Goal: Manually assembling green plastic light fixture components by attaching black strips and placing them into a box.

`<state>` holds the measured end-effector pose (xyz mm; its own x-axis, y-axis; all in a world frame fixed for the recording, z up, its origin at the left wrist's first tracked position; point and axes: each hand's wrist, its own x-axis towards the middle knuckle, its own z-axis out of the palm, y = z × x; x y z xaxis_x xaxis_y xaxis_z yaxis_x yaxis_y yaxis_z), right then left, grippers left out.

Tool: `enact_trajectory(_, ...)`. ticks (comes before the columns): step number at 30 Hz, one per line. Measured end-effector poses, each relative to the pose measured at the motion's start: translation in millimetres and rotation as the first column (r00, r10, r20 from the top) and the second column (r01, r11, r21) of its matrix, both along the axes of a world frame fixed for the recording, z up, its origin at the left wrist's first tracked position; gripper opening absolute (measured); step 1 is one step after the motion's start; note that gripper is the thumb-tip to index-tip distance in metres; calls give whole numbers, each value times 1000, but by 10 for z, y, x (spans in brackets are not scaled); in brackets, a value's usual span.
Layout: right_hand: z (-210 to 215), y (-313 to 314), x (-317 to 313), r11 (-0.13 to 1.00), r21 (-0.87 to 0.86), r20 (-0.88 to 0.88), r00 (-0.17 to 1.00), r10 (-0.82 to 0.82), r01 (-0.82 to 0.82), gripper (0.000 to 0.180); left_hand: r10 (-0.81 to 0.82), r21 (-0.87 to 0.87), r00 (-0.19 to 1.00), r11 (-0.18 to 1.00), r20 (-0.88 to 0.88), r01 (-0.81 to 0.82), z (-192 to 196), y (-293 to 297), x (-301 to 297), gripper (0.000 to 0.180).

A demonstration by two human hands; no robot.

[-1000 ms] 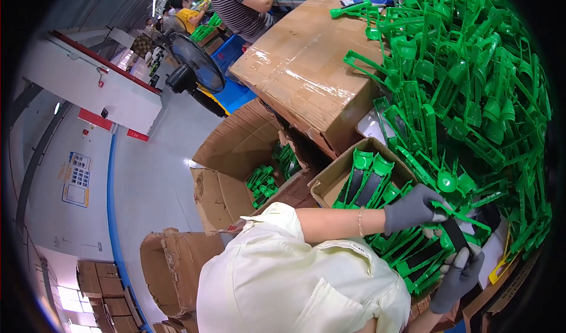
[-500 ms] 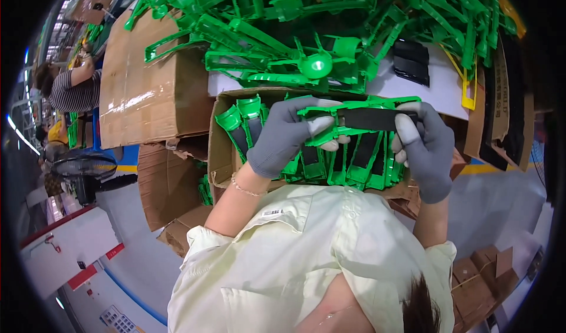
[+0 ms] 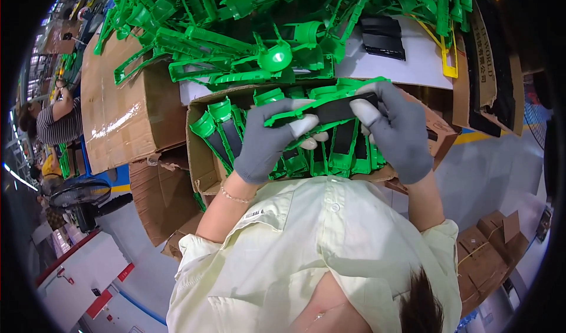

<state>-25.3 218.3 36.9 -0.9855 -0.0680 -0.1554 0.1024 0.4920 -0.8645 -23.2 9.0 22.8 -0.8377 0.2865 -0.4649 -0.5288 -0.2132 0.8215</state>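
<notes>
Both hands wear grey gloves with pale fingertips. Between them is a long green plastic frame (image 3: pixel 330 99), tilted up toward the right, with a flat black strip (image 3: pixel 337 112) lying along its inside. My left hand (image 3: pixel 272 134) pinches the frame's left end between thumb and fingers. At the other end, my right hand (image 3: pixel 394 124) grips the frame, its thumb pressed on the black strip. Directly below the hands, an open cardboard box (image 3: pixel 203 171) holds several similar green frames (image 3: pixel 219 121) with black strips, standing in rows.
A heap of green plastic frames (image 3: pixel 206 44) covers the table beyond the box. Black strips (image 3: pixel 382 38) lie in a small stack on a white surface. A closed carton (image 3: pixel 118 103) stands at left, near a black fan (image 3: pixel 82 197). A striped-shirted person (image 3: pixel 56 121) is farther left.
The held frame has tipped, its right end higher than before. My right thumb has shifted leftward along the black strip. The whole view has moved a little.
</notes>
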Motion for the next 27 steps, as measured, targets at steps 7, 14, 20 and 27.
enact_trajectory(7, -82, 24, 183, 973, -215, -167, 979, -118, 80, 30, -178, -128, 980, 978, -92, 166, 34, -281, 108, 23)
enact_trajectory(14, -340, 40, 624, 980, 93, -108, 976, 188, -178, 16, -306, -210, 952, 931, -1, 299, 21, -252, 216, 20)
enact_trajectory(20, -454, -47, 651, 981, 153, -139, 980, 141, -120, 12, -298, -295, 953, 906, 61, 302, 81, -271, 158, 19)
enact_trajectory(27, -231, 334, 63, 992, 52, -148, 982, 119, -113, 26, -377, -365, 911, 834, 169, 413, 123, -676, -222, 20)
